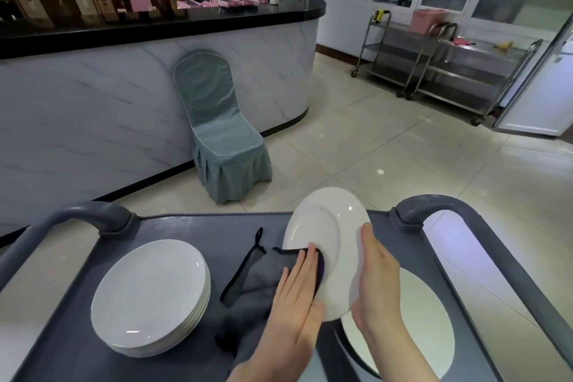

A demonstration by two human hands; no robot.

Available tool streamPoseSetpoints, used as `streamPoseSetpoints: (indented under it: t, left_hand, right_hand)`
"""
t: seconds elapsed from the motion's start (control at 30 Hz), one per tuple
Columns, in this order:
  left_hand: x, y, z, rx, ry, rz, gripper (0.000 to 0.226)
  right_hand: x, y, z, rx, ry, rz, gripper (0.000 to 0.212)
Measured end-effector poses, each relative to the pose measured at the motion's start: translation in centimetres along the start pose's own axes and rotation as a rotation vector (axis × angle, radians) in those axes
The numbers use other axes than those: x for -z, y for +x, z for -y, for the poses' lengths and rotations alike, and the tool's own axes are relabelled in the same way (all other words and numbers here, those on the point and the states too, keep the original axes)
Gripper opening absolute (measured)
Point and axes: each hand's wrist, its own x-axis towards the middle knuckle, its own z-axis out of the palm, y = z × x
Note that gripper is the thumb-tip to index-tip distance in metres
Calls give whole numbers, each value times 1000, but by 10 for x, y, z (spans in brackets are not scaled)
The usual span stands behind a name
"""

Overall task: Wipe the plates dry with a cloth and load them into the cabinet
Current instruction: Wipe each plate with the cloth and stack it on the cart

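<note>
A white plate (325,236) is held tilted on edge above the grey cart top (192,226). My right hand (375,282) grips its right rim from behind. My left hand (294,298) lies flat on a grey cloth (257,282) with black trim, pressing it against the plate's face. A stack of several white plates (148,295) rests on the cart at the left. Another white plate (415,329) lies on the cart below my right hand, partly hidden.
The cart has grey loop handles at the far left (80,214) and far right (440,205). A covered teal chair (223,133) stands against a marble-look counter (93,102). Steel trolleys (434,59) stand at the far right, by an open white door (539,87).
</note>
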Motion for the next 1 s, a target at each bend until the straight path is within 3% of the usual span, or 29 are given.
streamPoseSetpoints:
  t: [0.1, 0.2, 0.47, 0.53, 0.63, 0.73, 0.8, 1.0]
  left_hand:
    - [9, 15, -9, -56, -113, 11, 67]
    - [19, 30, -5, 38, -226, 63, 68]
    - [19, -11, 41, 204, -5, 293, 63]
    - [29, -8, 40, 236, -85, 243, 51]
    - [53, 10, 23, 344, -318, -4, 39]
    - [76, 26, 7, 468, -629, -44, 27]
    - [88, 29, 6, 549, -765, -60, 35]
    - [114, 14, 25, 714, -771, -259, 40]
  right_hand:
    - [-3, -14, -16, -10, -45, 73, 40]
    - [-4, -21, -21, -72, -9, 113, 40]
    - [7, 2, -9, -25, -92, -28, 40]
    - [8, 2, -15, 17, -194, -21, 51]
    - [4, -5, -31, 188, -419, 68, 48]
    - [-7, -19, -43, 405, -608, 241, 40]
    - [-15, -27, -47, 536, -720, 357, 32]
    - [-32, -44, -67, 953, -1110, 722, 45]
